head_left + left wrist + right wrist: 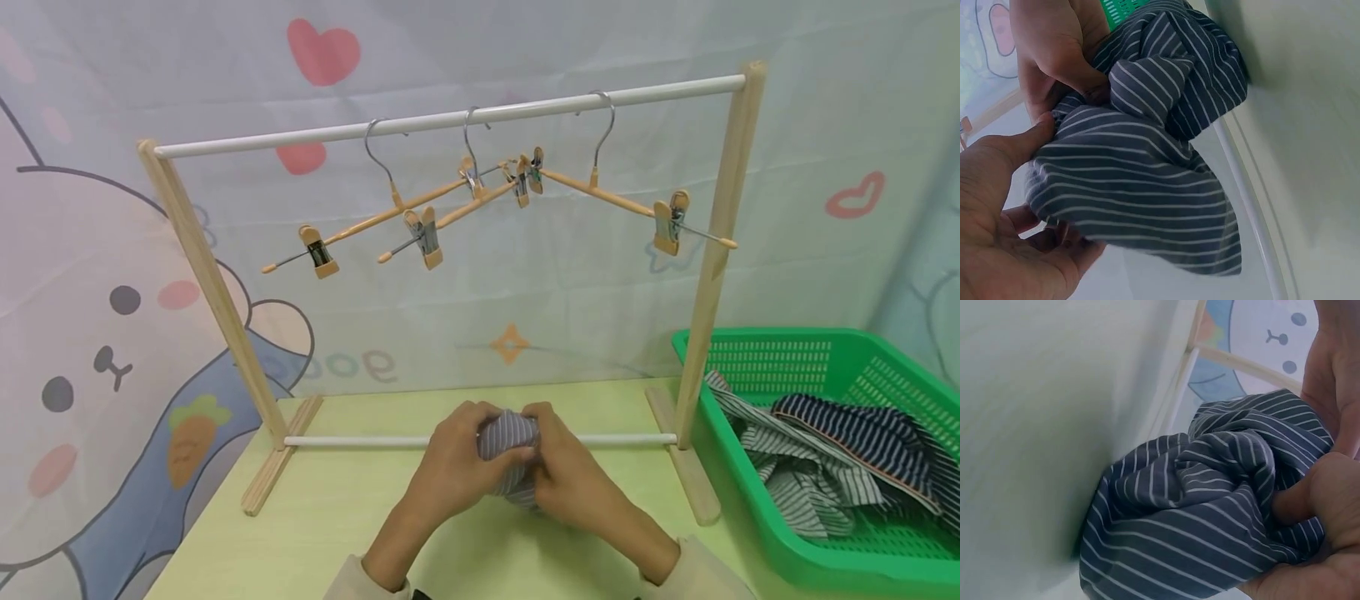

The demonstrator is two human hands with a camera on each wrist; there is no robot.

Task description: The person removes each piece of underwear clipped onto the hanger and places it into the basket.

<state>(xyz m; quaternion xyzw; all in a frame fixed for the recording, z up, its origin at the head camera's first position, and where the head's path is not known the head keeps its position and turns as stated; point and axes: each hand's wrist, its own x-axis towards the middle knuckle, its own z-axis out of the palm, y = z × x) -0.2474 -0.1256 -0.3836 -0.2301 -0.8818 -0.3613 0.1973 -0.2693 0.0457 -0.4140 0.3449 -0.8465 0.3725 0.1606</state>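
A dark grey garment with thin white stripes (510, 435) is bunched up between both hands, low over the table; its kind cannot be told from the folds. My left hand (459, 457) grips one side of it, thumb on top and fingers beneath, as the left wrist view shows on the cloth (1135, 181). On the other side my right hand (568, 477) holds the bundle, its thumb pressed into the folds of the fabric (1191, 531) in the right wrist view. Part of the garment hangs down and touches or nearly touches the tabletop.
Behind the hands stands a wooden rack with a white top rail (315, 136) and a lower white bar (360, 442). Three clip hangers hang there, one with a right-hand clip (667, 225). A green basket (787, 337) at right holds striped clothes (862, 450).
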